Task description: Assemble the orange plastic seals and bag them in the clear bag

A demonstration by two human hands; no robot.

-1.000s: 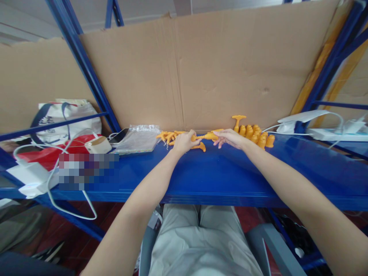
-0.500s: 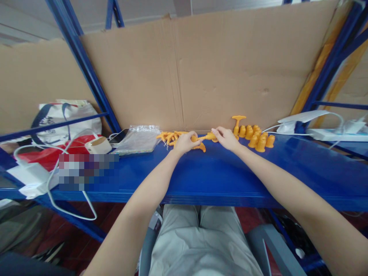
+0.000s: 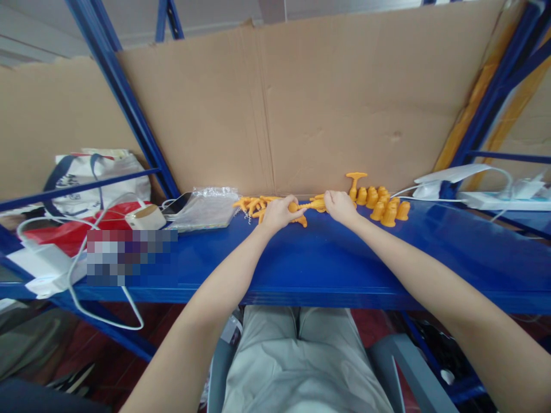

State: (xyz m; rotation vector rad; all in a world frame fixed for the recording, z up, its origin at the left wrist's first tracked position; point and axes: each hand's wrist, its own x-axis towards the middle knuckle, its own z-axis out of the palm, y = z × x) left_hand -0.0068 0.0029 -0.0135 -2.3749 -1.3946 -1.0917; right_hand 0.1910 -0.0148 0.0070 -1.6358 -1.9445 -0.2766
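Over the back of the blue shelf, my left hand (image 3: 279,214) is closed, its thumb and fingers pinching one end of an orange-yellow plastic piece with a narrow stem (image 3: 306,206). My right hand (image 3: 340,206) is curled around the wider other end, so its fingertips hide that part. A pile of orange-yellow branching plastic parts (image 3: 252,204) lies beside and behind my left hand, with thin metal coils at its left. Below my left fingers shows a curved orange-yellow part (image 3: 301,220). To the right of my right hand are a T-shaped handle piece (image 3: 355,179), upright, and several small thimble-like cups (image 3: 388,214).
Cardboard (image 3: 327,103) walls off the back of the blue shelf (image 3: 318,258). Left of the pile lie a clear plastic packet (image 3: 206,209), a phone (image 3: 177,203), a white charger block (image 3: 144,218) and loose cables. A power strip (image 3: 491,199) sits at the far right.
My right fingers have curled further around their end of the orange-yellow piece, and that hand has shifted slightly right. My left hand keeps its pinch in nearly the same spot.
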